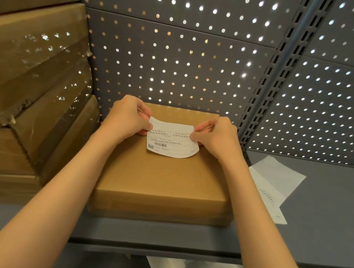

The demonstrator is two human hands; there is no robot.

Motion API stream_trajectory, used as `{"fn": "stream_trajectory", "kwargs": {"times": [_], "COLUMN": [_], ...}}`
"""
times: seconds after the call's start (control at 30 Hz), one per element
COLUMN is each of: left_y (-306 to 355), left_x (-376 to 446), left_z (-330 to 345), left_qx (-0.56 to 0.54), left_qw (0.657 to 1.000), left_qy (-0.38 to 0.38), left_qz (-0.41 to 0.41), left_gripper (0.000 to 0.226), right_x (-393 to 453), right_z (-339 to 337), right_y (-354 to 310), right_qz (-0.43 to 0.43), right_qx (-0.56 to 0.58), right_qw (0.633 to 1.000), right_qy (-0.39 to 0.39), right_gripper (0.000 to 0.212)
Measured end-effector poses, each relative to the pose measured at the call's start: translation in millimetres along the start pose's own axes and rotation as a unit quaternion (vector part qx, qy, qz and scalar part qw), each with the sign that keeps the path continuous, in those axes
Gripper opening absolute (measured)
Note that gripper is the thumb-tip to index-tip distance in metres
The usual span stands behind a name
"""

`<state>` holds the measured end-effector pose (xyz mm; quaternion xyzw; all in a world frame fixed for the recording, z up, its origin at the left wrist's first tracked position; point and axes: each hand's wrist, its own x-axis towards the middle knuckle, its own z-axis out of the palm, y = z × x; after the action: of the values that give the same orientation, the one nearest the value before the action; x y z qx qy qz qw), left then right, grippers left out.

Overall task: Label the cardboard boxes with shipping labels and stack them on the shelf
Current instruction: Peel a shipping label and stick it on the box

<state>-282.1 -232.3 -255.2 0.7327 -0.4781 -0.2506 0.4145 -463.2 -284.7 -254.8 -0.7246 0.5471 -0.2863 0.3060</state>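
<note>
Dim, backlit pegboard [182, 65] holes, edges warped

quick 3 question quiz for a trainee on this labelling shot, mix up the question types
1. True or false: both hands pinch the shipping label.
2. Where do the loose sheets lie? A) on the box B) on the shelf, right of the box C) on the wrapped stack
3. Fill in: the label is held over the cardboard ____.

Key: 1 true, left hand and right hand. 2 B. 3 box.
</note>
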Motion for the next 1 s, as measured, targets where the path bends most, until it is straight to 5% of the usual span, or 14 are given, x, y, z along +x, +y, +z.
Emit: {"fn": "stream_trajectory", "kwargs": {"times": [0.3, 0.5, 0.67, 0.77, 0.9, 1.0], "left_y": [6, 0, 0, 5, 3, 2], "left_x": [-1, 1, -5, -12, -18, -26], "left_z": [2, -6, 0, 11, 23, 24], "left_qx": [0.164, 0.262, 0.264, 0.273, 0.232, 0.243], "left_qw": [0.985, 0.961, 0.955, 0.944, 0.934, 0.934], "left_qy": [0.036, 0.074, 0.084, 0.039, -0.071, -0.118], "left_qz": [0.045, 0.04, 0.106, 0.182, 0.263, 0.233], "left_gripper": [0.02, 0.049, 0.031, 0.03, 0.037, 0.042], "right_x": [1, 4, 0, -4, -21, -28], "right_z": [1, 3, 6, 10, 12, 15], "right_y": [1, 4, 4, -3, -19, -22], "right_qz": [-0.014, -0.015, -0.064, -0.148, -0.208, -0.209], "right_qx": [-0.024, -0.034, -0.03, -0.046, -0.047, -0.079], "right_qw": [1.0, 0.999, 0.997, 0.987, 0.972, 0.963], "right_qy": [0.001, 0.0, 0.038, 0.044, -0.094, -0.154], "right_gripper": [0.009, 0.01, 0.02, 0.035, 0.035, 0.041]}}
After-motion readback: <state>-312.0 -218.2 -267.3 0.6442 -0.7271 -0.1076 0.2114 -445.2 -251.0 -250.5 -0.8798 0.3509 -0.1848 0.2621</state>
